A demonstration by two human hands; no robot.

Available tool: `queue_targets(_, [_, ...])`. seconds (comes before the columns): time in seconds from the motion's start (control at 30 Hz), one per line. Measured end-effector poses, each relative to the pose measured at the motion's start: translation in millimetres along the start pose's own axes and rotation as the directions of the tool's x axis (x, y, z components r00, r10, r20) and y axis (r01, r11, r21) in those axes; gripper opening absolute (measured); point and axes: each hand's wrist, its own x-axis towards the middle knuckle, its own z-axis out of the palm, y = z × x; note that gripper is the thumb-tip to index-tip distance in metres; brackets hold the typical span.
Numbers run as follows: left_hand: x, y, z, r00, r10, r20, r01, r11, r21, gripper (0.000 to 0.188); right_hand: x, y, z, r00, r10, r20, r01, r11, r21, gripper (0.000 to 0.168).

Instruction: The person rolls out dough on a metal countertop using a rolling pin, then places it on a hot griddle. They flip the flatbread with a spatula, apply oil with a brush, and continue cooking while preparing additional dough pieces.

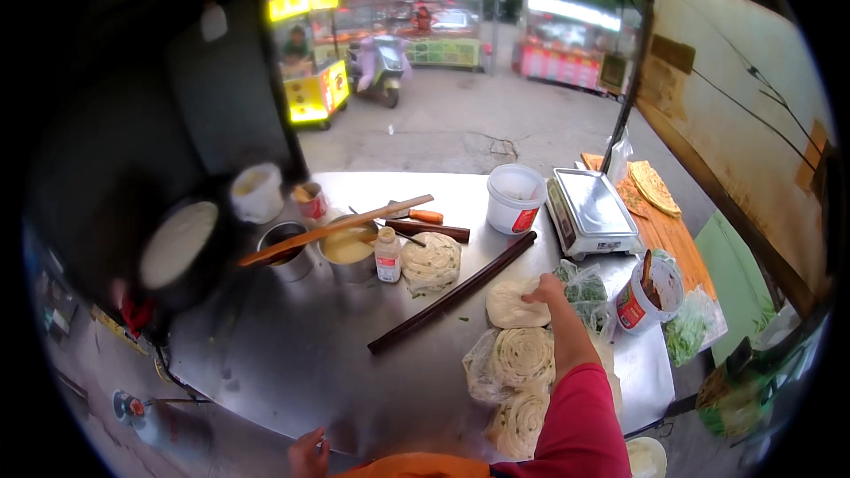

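Note:
My right hand [548, 289] reaches over the steel table, its fingertips on a smooth, pale round of dough [508, 304]. Whether the fingers grip the dough or only rest on it, I cannot tell. Nearer to me lie a coiled dough round with green flecks [523, 355] and another coiled dough round [521, 425], with clear plastic around them. A dark wooden rolling pin [458, 292] lies diagonally to the left of the dough. At the table's near edge, my left hand [309, 454] holds nothing, its fingers loosely apart.
Beyond the pin sit another dough round [431, 261], a squeeze bottle [388, 255] and a steel pot of yellowish liquid [347, 252] with a wooden stick [339, 229] across it. A white bucket [516, 199], a scale [594, 212] and a sauce tub [649, 295] stand to the right.

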Motion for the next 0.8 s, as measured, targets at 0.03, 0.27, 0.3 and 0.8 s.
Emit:
queue_targets(0.03, [1.7,22.2,-14.6,0.971,0.136,-0.194,-0.16,0.981,-0.112,0.048,-4.5,0.9,0.7,0.999,0.014,-0.048,-0.013,1.0,0.006,0.082])
queue_targets(0.27, [4.0,106.9,-108.2,0.79,0.401,-0.465,-0.509,0.851,-0.13,0.032,-81.4,-19.6,-1.9,0.794,-0.365,-0.487,0.388,0.92,-0.057,0.047])
queue_targets(0.3, [8.3,104.1,-111.1,0.77,0.433,-0.469,-0.545,0.828,-0.129,0.031,-89.2,-16.6,-5.4,0.802,-0.378,-0.463,0.414,0.91,-0.026,0.044])
queue_targets(0.8, [16.0,-67.6,-164.6,0.74,0.366,-0.565,-0.573,0.783,-0.243,0.026,-365.9,-343.0,-117.3,0.933,-0.347,-0.096,0.236,0.387,0.891,0.037])
